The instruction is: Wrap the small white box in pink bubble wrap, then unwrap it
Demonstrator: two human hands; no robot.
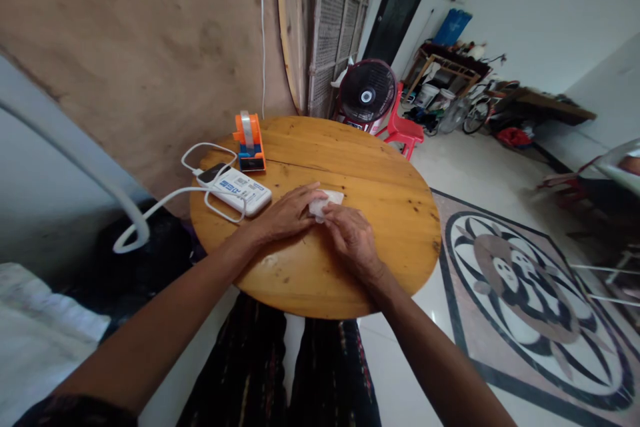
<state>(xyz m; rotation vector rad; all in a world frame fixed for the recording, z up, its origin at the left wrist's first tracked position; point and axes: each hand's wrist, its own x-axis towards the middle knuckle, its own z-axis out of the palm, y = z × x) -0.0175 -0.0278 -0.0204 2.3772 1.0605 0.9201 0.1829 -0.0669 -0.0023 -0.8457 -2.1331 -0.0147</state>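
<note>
A small whitish, translucent packet or folded piece lies near the middle of the round wooden table, between my two hands. My left hand rests low over the tabletop, its fingertips closed on the packet's left edge. From the right, my right hand pinches the packet's lower right part with curled fingers. The palms and some fingertips are hidden, and what the packet contains cannot be made out.
At the table's left stand an orange and blue tape dispenser and a white power bank with a looping white cable. Beyond the far edge are a fan and a red plastic chair. A patterned rug lies right.
</note>
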